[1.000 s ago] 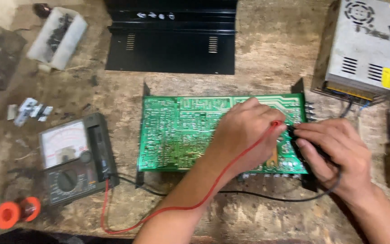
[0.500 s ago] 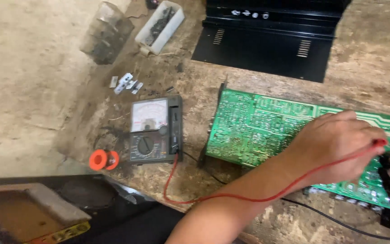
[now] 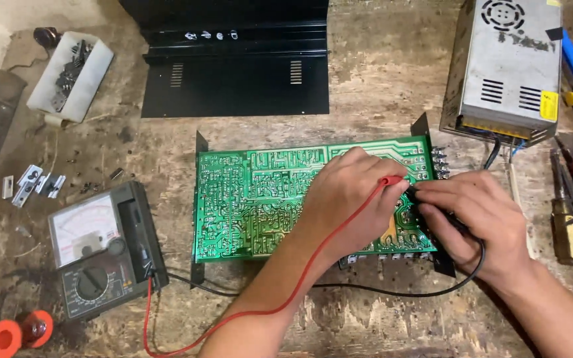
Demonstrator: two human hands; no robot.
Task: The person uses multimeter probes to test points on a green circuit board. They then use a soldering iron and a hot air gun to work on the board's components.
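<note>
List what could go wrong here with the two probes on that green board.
1. The left hand with the red probe and the right hand with the black probe work close together on the dense green circuit board; a slipped tip might bridge neighbouring solder points.
2. The red lead runs under the left forearm to the analog multimeter; an arm movement could tug the meter or the probe.

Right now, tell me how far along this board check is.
Done: the green board lies solder side up, and both leads run from the meter. In hand: the left hand holds the red probe on the board, the right hand the black probe. Left: the black cover lies apart from it.
</note>
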